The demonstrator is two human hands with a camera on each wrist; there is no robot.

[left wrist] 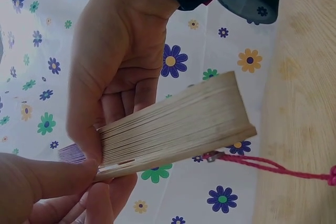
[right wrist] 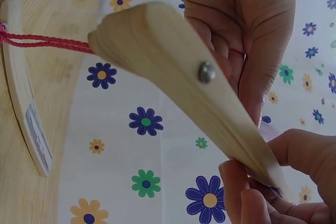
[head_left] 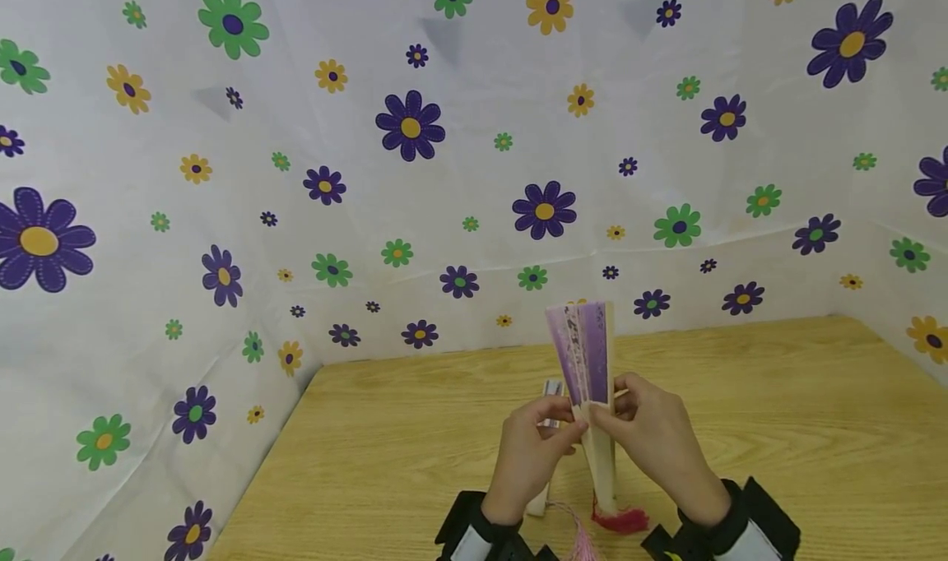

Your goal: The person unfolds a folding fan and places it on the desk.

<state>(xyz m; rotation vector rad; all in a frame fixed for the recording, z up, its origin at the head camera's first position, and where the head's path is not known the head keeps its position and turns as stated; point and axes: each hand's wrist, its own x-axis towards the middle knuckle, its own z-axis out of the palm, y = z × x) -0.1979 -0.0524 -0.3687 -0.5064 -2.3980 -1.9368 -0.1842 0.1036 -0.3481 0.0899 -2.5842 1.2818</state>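
A mostly folded hand fan with a purple and white patterned leaf and pale wooden ribs [head_left: 592, 363] is held up above the yellowish wood-grain table [head_left: 415, 454], roughly midway between its far left and far right corners; in the head view its top overlaps the far edge. The left hand [head_left: 535, 446] pinches the left side of the fan between thumb and fingers, and the right hand [head_left: 659, 429] pinches the right side, thumb in front and fingers behind. The ribs lie packed close together, a round silvery rivet [right wrist: 206, 72] passes through the narrow end, and a red tassel [head_left: 620, 519] trails from there on a red cord [left wrist: 273, 169]. A second, closed fan of pale wood with a patterned strip [right wrist: 22, 82] lies on the table, beyond and below the left hand, with a pink tassel [head_left: 585, 540] near its wooden end. Black bands circle both wrists, and a white cloth printed with purple, green and yellow flowers [head_left: 444, 183] rises along the table's far and left edges
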